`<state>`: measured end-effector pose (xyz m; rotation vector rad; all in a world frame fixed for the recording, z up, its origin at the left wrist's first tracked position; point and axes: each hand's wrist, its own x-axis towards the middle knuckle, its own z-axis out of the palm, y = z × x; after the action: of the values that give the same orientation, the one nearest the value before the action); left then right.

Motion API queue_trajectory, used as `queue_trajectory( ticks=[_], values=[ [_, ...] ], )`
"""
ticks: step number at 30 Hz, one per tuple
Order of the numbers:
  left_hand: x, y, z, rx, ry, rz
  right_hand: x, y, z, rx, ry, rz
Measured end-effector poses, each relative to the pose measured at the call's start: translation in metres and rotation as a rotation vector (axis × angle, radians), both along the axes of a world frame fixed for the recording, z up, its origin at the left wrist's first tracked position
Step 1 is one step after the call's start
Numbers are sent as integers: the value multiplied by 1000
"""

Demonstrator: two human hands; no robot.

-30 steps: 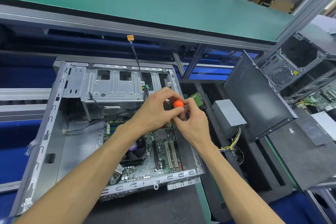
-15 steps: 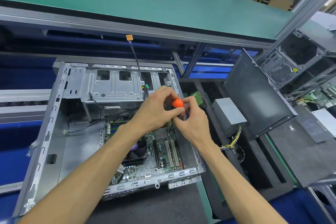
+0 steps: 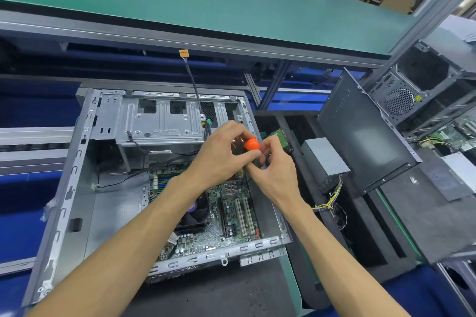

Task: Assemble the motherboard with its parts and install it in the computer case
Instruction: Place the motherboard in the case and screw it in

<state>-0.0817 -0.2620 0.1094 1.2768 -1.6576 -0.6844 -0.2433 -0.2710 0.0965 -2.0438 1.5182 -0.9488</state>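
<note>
At centre frame, above the motherboard (image 3: 229, 216) seated in the open computer case (image 3: 77, 188), both hands (image 3: 224, 159) (image 3: 273, 170) grip an orange-capped screwdriver (image 3: 251, 144), apparently fastening the board; next, steady vertical turning.

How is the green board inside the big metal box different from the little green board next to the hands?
The motherboard is far bigger than the small green board. The motherboard lies flat inside the computer case; the small green board sits tilted outside it, to the right. The motherboard shows long slots and a fan; the small one is partly hidden behind the right hand. Both are green circuit boards.
</note>
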Motion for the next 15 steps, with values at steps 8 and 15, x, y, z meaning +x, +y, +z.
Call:
queue_trajectory(
  ticks=[8,15],
  values=[
    [-1,-1,1,22,-23,-124,-2,0,0,-9,-4,41],
    [-5,3,0,26,-15,-4,-1,-1,-2,-14,37,13]
  ],
)
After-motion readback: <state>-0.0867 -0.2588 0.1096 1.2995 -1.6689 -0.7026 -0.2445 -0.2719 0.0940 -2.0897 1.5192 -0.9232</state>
